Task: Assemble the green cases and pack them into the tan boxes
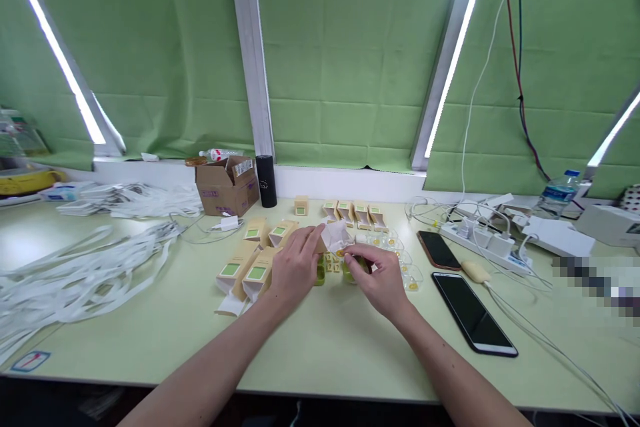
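Observation:
My left hand is closed round a small kraft-paper box whose white inner flaps stand open toward my right hand. The fingers of my right hand are pinched beside those flaps, at a tiny yellow-orange piece; the grip is partly hidden. Below the hands are green containers and small yellowish squares with dark marks. Just right, clear plastic cups with yellow-orange bits stand in rows. Several kraft boxes with green labels lie left of my left hand.
Open kraft boxes stand in a row behind my hands, with another small box to their left. White straps cover the left side. Two phones, a power strip and cables lie right. A cardboard carton and black cylinder stand behind.

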Demonstrator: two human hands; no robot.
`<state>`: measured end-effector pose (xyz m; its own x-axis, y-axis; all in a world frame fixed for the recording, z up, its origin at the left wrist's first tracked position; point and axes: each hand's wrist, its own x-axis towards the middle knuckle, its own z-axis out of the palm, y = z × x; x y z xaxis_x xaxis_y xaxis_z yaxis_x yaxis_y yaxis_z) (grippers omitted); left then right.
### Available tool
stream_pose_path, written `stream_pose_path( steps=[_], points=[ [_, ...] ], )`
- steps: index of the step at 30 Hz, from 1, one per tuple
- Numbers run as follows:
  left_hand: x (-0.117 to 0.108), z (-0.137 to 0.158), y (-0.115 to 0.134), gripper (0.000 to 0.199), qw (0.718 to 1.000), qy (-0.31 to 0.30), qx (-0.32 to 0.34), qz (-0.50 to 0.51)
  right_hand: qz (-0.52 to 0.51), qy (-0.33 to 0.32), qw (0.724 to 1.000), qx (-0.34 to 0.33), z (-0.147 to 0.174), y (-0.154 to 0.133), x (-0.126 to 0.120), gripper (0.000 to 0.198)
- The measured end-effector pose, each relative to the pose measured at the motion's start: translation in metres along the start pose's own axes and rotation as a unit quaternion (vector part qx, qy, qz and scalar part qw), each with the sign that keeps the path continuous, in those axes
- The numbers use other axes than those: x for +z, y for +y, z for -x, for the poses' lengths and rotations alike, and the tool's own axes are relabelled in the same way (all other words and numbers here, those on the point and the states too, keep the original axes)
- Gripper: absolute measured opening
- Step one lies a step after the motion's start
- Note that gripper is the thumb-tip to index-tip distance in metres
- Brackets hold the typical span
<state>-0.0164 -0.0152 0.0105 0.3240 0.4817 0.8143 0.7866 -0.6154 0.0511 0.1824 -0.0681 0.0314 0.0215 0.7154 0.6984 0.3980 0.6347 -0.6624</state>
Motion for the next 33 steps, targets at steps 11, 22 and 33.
stream_pose_path(
  steps=[11, 22, 33],
  points=[
    [0.003, -0.002, -0.004, 0.065, 0.992, 0.02, -0.074, 0.096, 0.277, -0.151, 0.944, -0.095, 0.056, -0.006, -0.007, 0.018],
    [0.011, -0.004, -0.004, 0.062, 0.894, -0.002, -0.241, 0.378, 0.227, -0.237, 0.944, -0.023, 0.048, -0.026, -0.029, 0.012],
    [0.014, -0.015, -0.012, 0.064, 0.576, 0.004, -0.359, 0.734, -0.046, -0.115, 0.987, 0.106, 0.009, 0.01, -0.008, 0.019]
  ],
)
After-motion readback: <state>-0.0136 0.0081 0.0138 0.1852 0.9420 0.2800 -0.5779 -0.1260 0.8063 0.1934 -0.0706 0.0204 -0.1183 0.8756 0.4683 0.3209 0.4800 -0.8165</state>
